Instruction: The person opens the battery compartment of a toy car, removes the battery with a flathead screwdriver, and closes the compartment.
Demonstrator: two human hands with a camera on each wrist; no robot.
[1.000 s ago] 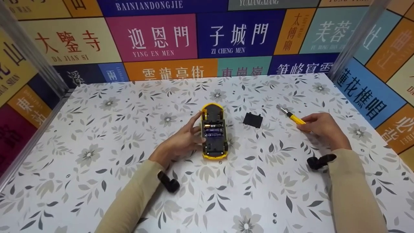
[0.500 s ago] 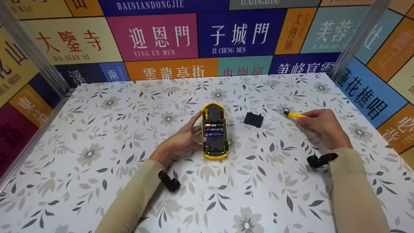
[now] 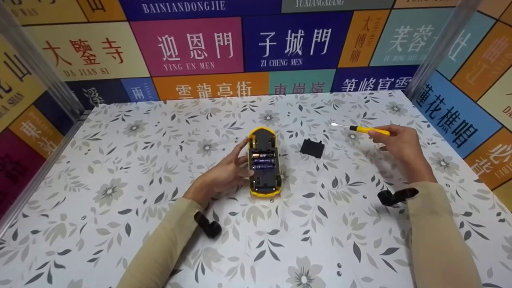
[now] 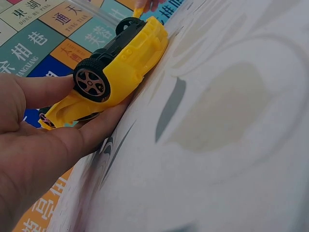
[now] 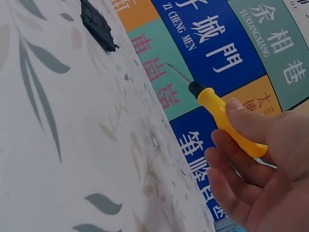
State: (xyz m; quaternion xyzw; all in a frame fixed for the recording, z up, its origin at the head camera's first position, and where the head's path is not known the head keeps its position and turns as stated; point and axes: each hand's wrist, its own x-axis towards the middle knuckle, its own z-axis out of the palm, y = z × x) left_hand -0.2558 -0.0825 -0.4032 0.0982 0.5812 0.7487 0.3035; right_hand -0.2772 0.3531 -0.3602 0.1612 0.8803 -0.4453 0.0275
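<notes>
A yellow toy car (image 3: 265, 180) lies upside down on the table, black underside up. Several batteries (image 3: 264, 162) show in its uncovered compartment. My left hand (image 3: 222, 174) holds the car by its left side; in the left wrist view the thumb lies against a wheel (image 4: 91, 81) and a finger runs along the body. To the right of the car lies a black battery cover (image 3: 313, 148). My right hand (image 3: 400, 146) grips a screwdriver (image 3: 372, 131) by its yellow handle between thumb and fingers. Its metal shaft points left, away from the car, above the table in the right wrist view.
A cloth with grey flowers and leaves (image 3: 140, 168) covers the table. Panels with printed writing (image 3: 196, 46) stand at the back and both sides, with clear upright posts (image 3: 444, 48) at the corners. A black wrist camera (image 3: 396, 197) sits on each sleeve.
My right hand has risen slightly and turned the screwdriver, whose shaft now points left rather than up and left. The left hand, car and cover stay in place.
</notes>
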